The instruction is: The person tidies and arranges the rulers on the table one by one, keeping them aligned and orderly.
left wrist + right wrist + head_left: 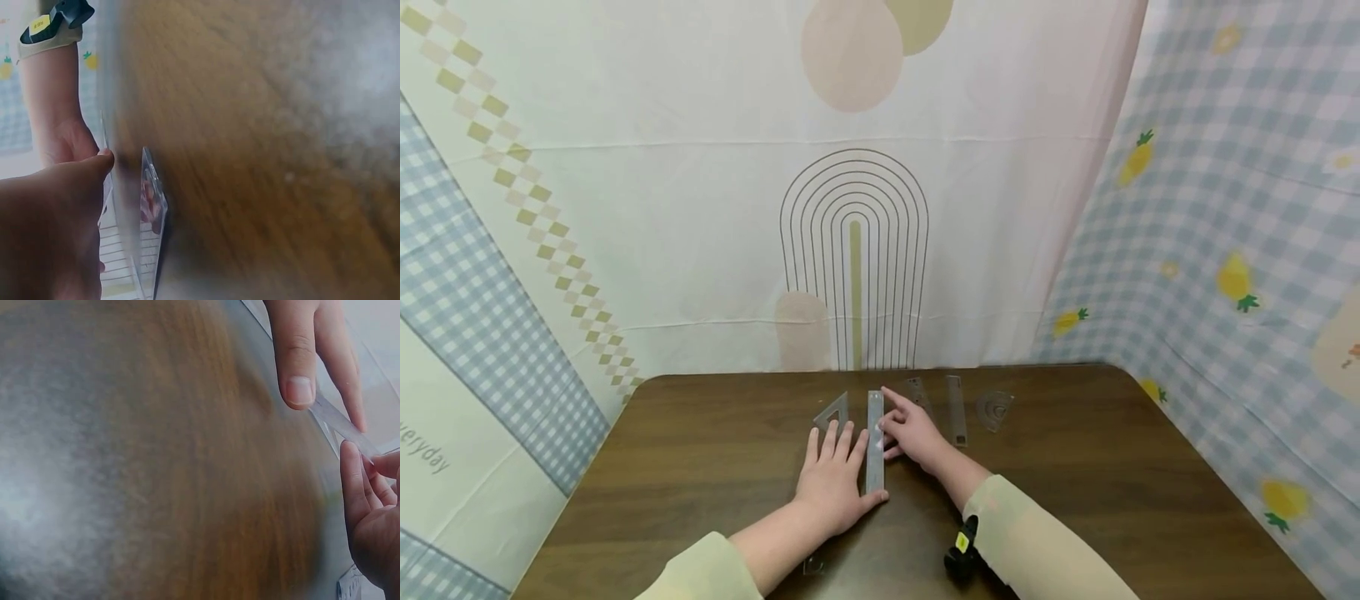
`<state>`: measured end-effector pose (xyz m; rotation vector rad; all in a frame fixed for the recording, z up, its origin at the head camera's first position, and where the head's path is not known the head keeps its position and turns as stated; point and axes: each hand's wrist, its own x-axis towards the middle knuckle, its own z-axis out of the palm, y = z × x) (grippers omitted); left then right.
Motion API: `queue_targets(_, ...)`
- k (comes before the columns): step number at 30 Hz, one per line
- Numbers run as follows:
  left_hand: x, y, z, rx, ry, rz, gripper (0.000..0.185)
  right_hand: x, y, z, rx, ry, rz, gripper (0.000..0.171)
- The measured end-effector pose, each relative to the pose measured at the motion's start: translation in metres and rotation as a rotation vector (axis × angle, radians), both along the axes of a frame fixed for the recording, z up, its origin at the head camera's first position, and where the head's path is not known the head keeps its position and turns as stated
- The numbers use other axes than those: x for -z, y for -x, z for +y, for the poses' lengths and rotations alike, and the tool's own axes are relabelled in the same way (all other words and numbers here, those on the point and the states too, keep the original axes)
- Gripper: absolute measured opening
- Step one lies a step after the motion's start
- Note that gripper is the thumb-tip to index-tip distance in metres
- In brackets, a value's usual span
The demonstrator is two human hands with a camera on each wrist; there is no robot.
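A long clear straight ruler [875, 450] lies lengthwise on the brown table [700, 450]. My left hand [835, 479] rests flat on the table just left of it, fingers straight, thumb against the ruler's near end. My right hand [912, 429] touches the ruler's right edge with thumb and fingertips, the index finger stretched forward. In the right wrist view the thumb [299, 375] and a finger [340, 369] meet the thin clear ruler [342, 425], with the left hand [372, 525] close by. The left wrist view is blurred; it shows the left thumb [94, 169] near a clear plastic piece [153, 209].
More clear drawing tools lie at the far side: a set square [833, 410] by my left fingertips, another set square [917, 392], a second straight ruler [955, 410] and a protractor [994, 408]. Patterned cloth walls [850, 208] close off the back and sides.
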<state>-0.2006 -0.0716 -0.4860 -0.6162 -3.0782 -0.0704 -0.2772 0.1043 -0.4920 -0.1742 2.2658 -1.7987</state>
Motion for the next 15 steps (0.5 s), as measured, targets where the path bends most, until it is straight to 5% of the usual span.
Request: queue_targets(15, 0.001, -0.014, -0.004, -0.004, -0.011, 0.005, 0.097, 0.001, -0.014, -0.004, -0.012, 0.035, -0.029, 0.062)
